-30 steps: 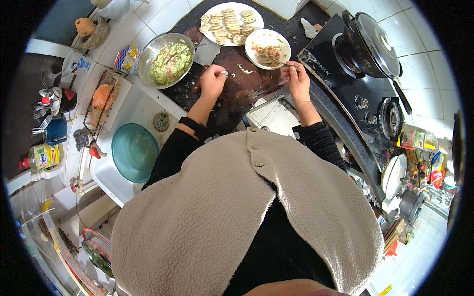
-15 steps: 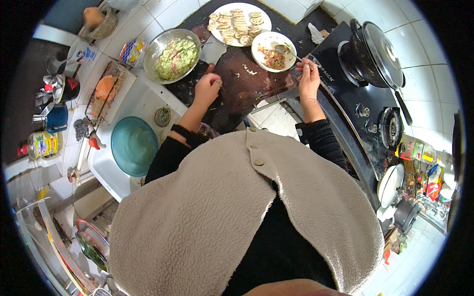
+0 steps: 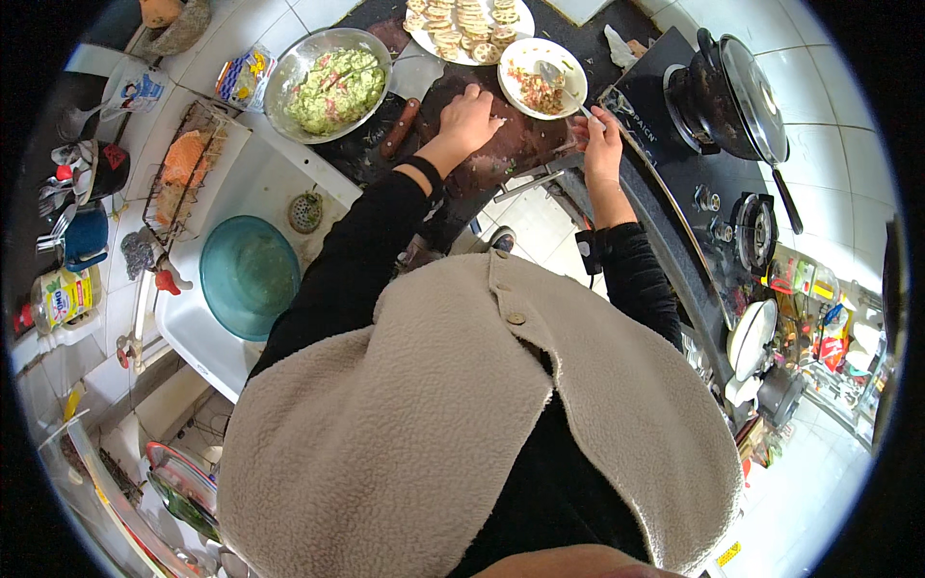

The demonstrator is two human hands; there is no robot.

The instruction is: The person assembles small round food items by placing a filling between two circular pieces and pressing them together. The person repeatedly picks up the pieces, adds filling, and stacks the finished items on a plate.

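My right hand (image 3: 601, 144) grips the handle of a metal spoon (image 3: 552, 74), whose bowl end rests in a white bowl (image 3: 580, 85) of chopped reddish-brown filling (image 3: 533, 92). On the dark red-brown cutting board (image 3: 520, 154), my left hand (image 3: 467, 120) is closed, fingers curled down where small pale scraps lie; what they pinch is hidden. Left of that hand lies a cleaver with a brown wooden handle (image 3: 400, 128). Beyond the bowl is a white plate (image 3: 521, 29) with rows of round filled slices (image 3: 472, 21). A steel bowl (image 3: 279, 101) of green shredded mix (image 3: 337, 93) stands at the far left.
A white sink (image 3: 183, 308) holding a teal basin (image 3: 249, 279) is on the left. To the right, a black gas stove (image 3: 665, 144) carries a dark lidded pot (image 3: 737, 96). A wire rack (image 3: 183, 164) with an orange sponge hangs by the sink.
My left hand has moved right, from beside the cleaver handle onto the board's scraps. My right hand still holds the spoon in the bowl. The view has shifted slightly.
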